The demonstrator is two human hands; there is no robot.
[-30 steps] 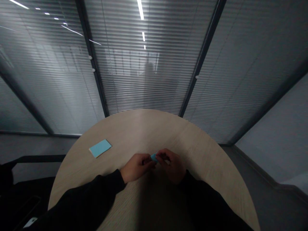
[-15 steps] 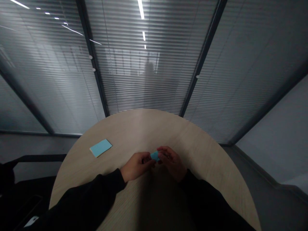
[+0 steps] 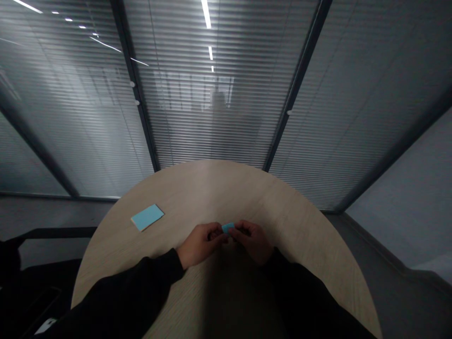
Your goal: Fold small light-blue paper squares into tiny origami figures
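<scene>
A small piece of blue paper point(image 3: 228, 227), seemingly folded, is pinched between my two hands over the middle of the table. My left hand point(image 3: 202, 244) has its thumb and fingers closed on the paper's left end. From the other side, my right hand point(image 3: 254, 240) grips the right end with thumb and fingertips. Much of the paper's lower part is hidden by the thumbs. To the left, apart from both hands, a pad of blue sticky notes point(image 3: 147, 217) lies flat on the table.
The round wooden table point(image 3: 219, 188) reaches to a glass wall with blinds point(image 3: 212, 127) behind it. A black chair point(image 3: 45, 263) stands at the lower left, with a pale object point(image 3: 45, 326) beside my sleeve. At the right is a white wall point(image 3: 409, 197).
My right hand's fingers have shifted down and right on the paper, which shows a slightly different shape. My left hand and the pad stay nearly where they were.
</scene>
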